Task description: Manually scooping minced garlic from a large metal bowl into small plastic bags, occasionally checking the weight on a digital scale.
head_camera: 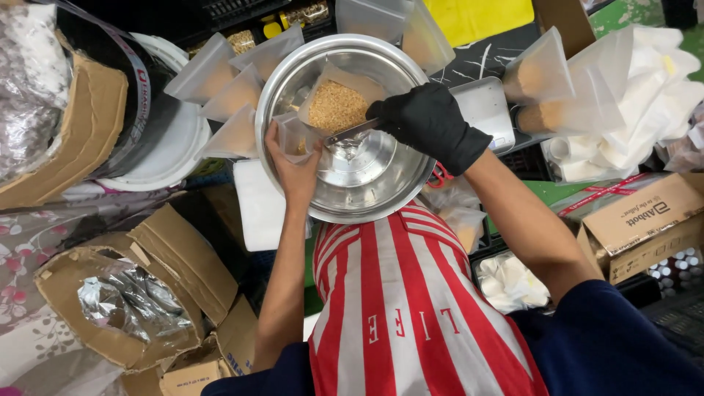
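A: From the head camera, what do the hands have?

B: The left hand point(295, 170), bare, is clamped on a small clear pouch point(293, 138), pinching it at the near-left inside of a steel bowl point(350, 192). The right hand point(429, 121), in a black glove, is closed round the handle of a metal scoop point(350, 133), whose tip sits at the pouch's mouth.

A: And the grain?

B: A heap of tan grain point(336, 107) lies in an open bag leaning on the bowl's far wall, just beyond the scoop. A little grain shows inside the pouch.

A: Where is the bowl?

B: Just beyond the person's red-and-white striped apron point(411, 293), with both forearms reaching over it.

A: Around it?

B: Filled pouches point(235, 95) fan out along the bowl's left rim, more stand at the right point(557, 92). A white scale point(484, 106) lies behind the gloved hand. An open cardboard box with a foil liner point(128, 301) sits at the lower left, well apart.
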